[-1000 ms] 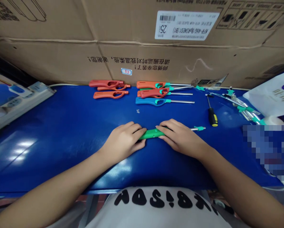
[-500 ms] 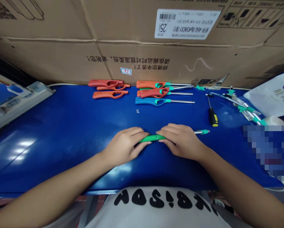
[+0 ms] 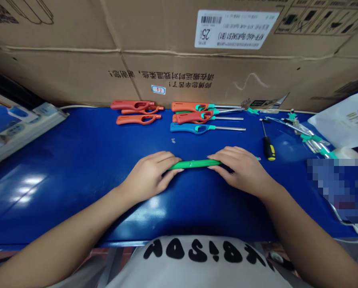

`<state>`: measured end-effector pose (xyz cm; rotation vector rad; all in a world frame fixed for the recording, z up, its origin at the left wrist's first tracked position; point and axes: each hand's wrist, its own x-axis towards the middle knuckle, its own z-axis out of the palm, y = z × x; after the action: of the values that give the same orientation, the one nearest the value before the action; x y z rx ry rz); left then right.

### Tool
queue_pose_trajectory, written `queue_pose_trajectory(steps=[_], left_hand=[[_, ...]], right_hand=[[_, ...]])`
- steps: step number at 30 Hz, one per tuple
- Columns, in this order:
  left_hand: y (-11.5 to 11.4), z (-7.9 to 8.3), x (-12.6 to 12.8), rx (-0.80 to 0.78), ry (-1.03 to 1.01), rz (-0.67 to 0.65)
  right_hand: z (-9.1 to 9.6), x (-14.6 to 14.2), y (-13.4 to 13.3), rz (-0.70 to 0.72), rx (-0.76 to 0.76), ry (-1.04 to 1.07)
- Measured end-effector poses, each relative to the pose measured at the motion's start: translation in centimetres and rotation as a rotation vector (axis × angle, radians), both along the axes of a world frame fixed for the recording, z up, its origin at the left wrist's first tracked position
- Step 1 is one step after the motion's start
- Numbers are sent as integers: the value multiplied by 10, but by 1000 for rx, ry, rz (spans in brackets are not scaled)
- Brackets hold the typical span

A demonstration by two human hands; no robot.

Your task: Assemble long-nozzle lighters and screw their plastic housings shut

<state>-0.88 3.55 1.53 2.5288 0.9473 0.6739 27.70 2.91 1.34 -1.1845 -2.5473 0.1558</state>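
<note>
A green long-nosed lighter (image 3: 193,164) is held level between my two hands above the blue table. My left hand (image 3: 152,174) pinches its left end, thumb below and fingers on top. Around its right part closes my right hand (image 3: 241,170), which hides that end. A small teal tip (image 3: 258,158) peeks out past my right knuckles. Beyond my hands lies a blue lighter (image 3: 193,127) with a metal rod, beside a red lighter (image 3: 193,117) and an orange lighter (image 3: 185,106). To their left are red and orange lighter handles (image 3: 134,119) without rods.
A screwdriver (image 3: 269,148) lies right of my hands. Metal rods with teal parts (image 3: 312,138) are heaped at the right, near a white bag (image 3: 343,120). A cardboard box (image 3: 86,72) walls off the back. At the left stands a power strip (image 3: 26,128).
Both hands have moved slightly away from my body with the green lighter. My right hand has shifted right, so more green shows between the hands and the teal tip is mostly covered.
</note>
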Motion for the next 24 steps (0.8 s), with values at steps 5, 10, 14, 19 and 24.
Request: queue_pose_trajectory(steps=[5, 10, 14, 19, 24], left_hand=[[-1, 0, 0, 83, 16, -30], [-2, -3, 1, 43, -8, -28], [-5, -2, 4, -33, -57, 14], [-9, -4, 7, -62, -119, -30], [-12, -8, 7, -54, -143, -80]], right_hand=[[-1, 1, 0, 20, -45, 38], [-1, 5, 1, 26, -52, 56], [1, 4, 1, 28, -37, 65], [2, -4, -2, 80, -40, 36], [1, -12, -7, 156, -24, 82]])
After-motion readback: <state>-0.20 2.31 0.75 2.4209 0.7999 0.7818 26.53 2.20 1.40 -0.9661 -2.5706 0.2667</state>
